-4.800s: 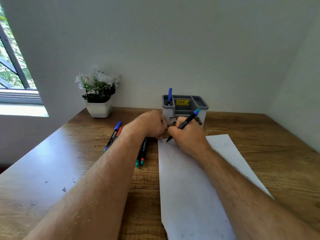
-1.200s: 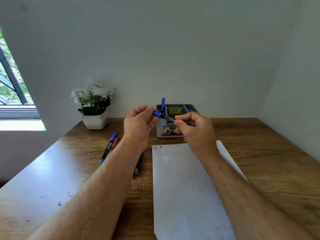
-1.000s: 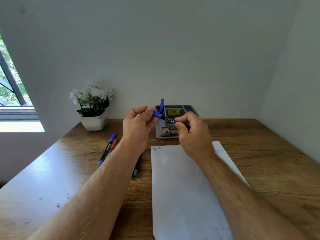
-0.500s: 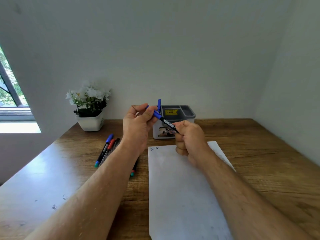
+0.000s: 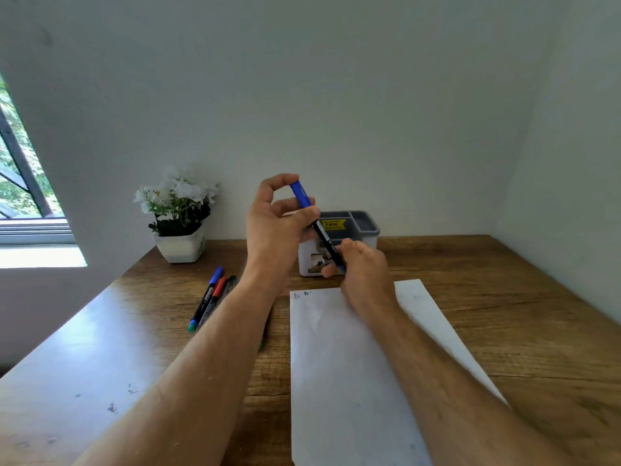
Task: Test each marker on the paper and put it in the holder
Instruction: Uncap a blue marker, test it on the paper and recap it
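Wooden tabletop (image 5: 504, 297) is carrying spare markers (image 5: 210, 299) at left, paper (image 5: 342, 364) in the middle and the holder (image 5: 364, 227) beyond it. Left hand (image 5: 272, 230) is pinching the blue marker (image 5: 316, 223) high by its cap, right hand (image 5: 363, 267) is clamping the lower barrel; parting them straight along the tilted barrel should uncap it cleanly.

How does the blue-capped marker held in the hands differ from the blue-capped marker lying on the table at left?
The held marker is lifted off the table, gripped by the left hand and the right hand; the lying marker rests untouched on the table beside other markers. The held one slants steeply, cap up; the lying one is flat. Both have black barrels and blue caps.
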Available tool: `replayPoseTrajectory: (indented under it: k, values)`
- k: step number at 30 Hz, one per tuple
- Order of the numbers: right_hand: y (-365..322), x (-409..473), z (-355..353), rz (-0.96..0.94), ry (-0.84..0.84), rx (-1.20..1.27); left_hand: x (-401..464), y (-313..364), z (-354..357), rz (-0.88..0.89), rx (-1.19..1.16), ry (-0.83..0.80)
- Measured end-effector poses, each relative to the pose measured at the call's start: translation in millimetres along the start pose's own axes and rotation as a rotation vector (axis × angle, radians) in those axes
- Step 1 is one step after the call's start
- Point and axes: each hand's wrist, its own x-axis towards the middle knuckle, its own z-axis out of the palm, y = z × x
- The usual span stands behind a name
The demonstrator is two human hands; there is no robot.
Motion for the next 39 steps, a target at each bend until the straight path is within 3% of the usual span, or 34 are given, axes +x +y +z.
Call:
replayPoseTrajectory:
  k: [2,6,14,21,31,39]
  values:
    - [5,1,-1,-0.084,0.075,-0.123,5,6,9,0.074,0.106,-0.014]
    - [11,4,-6,-0.132,0.157,-0.133,25,16,32,0.21,0.32,-0.034]
    - [21,11,-2,-0.143,0.207,-0.242,66,3,79,0.333,0.449,-0.023]
    - [25,15,-2,-0.164,0.193,-0.277,78,-30,91,0.274,0.77,-0.128]
    - [28,19,-2,-0.204,0.156,-0.351,82,-49,91,0.195,1.019,-0.153]
    - [25,18,-5,-0.223,0.16,-0.346,73,-43,87,0.314,1.203,-0.194]
